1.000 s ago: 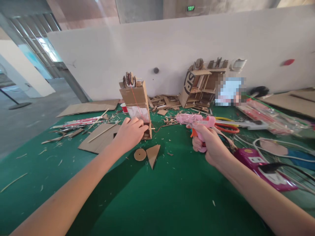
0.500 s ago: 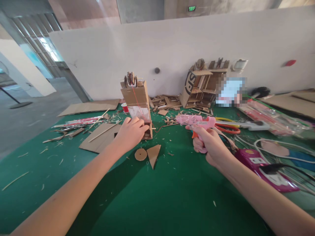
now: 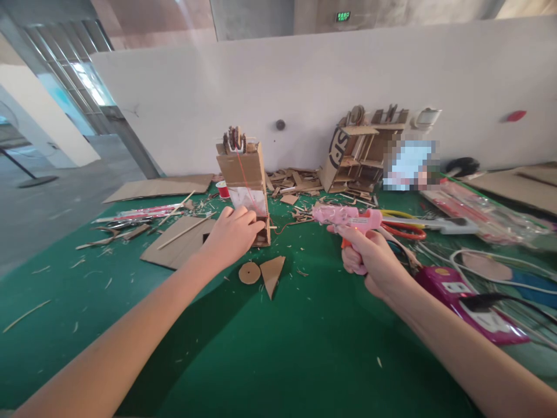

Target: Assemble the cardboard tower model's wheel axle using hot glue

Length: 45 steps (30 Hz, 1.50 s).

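A pink hot glue gun (image 3: 348, 217) is gripped in my right hand (image 3: 369, 255), its nozzle pointing left and its orange trigger under the fingers. My left hand (image 3: 232, 234) has its fingers bent against the lower part of an upright cardboard tower (image 3: 241, 171); what lies under the fingertips is hidden. Cardboard wheels (image 3: 235, 139) on a stick sit at the tower's top, and a red string (image 3: 242, 174) runs down its front. In front of the tower, a cardboard disc (image 3: 249, 273) with a centre hole lies beside a cardboard triangle (image 3: 272, 275).
Behind stands a cardboard shelf-like structure (image 3: 348, 154) near heaped scraps (image 3: 296, 180). A red spool (image 3: 222, 189) is behind the tower. Rightward are a purple power strip (image 3: 470, 305), cables and plastic packets (image 3: 487, 209). A cardboard sheet (image 3: 178, 241) with sticks lies left.
The whole view has shifted slightly. Both hands keep their places, the left at the tower and the right on the glue gun.
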Each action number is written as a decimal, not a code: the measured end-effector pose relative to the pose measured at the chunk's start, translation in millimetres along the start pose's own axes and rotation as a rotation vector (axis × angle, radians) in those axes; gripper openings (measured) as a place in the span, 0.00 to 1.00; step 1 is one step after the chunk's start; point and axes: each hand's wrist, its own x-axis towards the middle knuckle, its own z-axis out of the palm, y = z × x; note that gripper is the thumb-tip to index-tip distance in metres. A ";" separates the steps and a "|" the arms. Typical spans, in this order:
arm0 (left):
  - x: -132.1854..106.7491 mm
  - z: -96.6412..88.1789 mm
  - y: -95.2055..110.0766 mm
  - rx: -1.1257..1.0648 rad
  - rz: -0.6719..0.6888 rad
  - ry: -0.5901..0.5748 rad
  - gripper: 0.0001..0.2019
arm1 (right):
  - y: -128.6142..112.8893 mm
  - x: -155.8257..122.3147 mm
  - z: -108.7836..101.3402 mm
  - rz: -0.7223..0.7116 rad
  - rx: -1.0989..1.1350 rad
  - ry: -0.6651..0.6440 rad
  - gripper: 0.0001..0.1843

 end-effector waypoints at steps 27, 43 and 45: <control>-0.4 3.9 -0.8 -0.020 -0.001 0.019 0.09 | 12.7 4.8 0.0 -0.082 -0.151 -0.062 0.15; -1.6 7.1 -1.3 -0.041 0.006 0.089 0.09 | 3.3 48.5 24.3 -0.043 -0.361 0.016 0.10; -1.8 7.5 -1.5 -0.045 0.004 0.087 0.09 | 1.7 55.6 27.9 -0.015 -0.320 0.025 0.12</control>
